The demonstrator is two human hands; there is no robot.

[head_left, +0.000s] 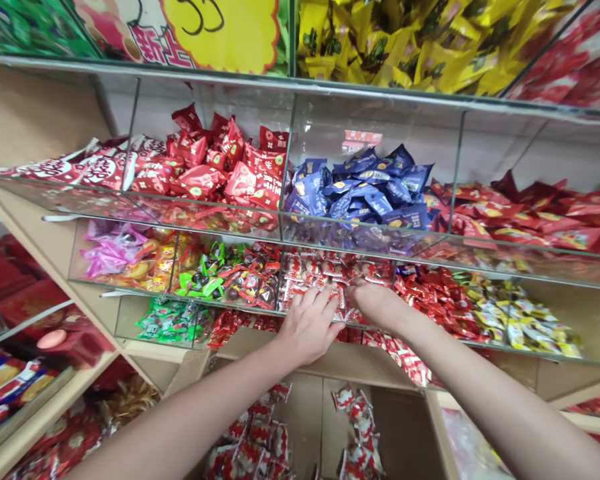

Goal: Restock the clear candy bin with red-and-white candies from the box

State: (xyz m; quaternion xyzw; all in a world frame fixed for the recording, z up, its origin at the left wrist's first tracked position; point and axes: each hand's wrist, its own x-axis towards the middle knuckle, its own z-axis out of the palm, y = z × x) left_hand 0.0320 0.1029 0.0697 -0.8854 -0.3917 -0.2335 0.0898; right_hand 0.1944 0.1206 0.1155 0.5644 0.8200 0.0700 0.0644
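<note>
Both my hands reach into a clear shelf bin of red-and-white wrapped candies (pixel 300 290) in the middle of the lower row. My left hand (pixel 310 327) lies over the front of this bin, fingers stretched forward on the candies and thumb apart. Just to its right, my right hand (pixel 377 305) bends down into the same bin. Its fingertips are hidden among the wrappers, so its grip does not show. Below my forearms stands an open cardboard box (pixel 305 417), with similar red-and-white candies (pixel 260 433) lying inside.
Clear dividers (pixel 287 167) and front panels separate the bins. Above are red packets (pixel 205 163) and blue packets (pixel 365 187); yellow packets (pixel 395 47) and a yellow price sign (pixel 220 33) sit higher. Beside my bin are green-and-brown candies (pixel 230 273) and red candies (pixel 440 300).
</note>
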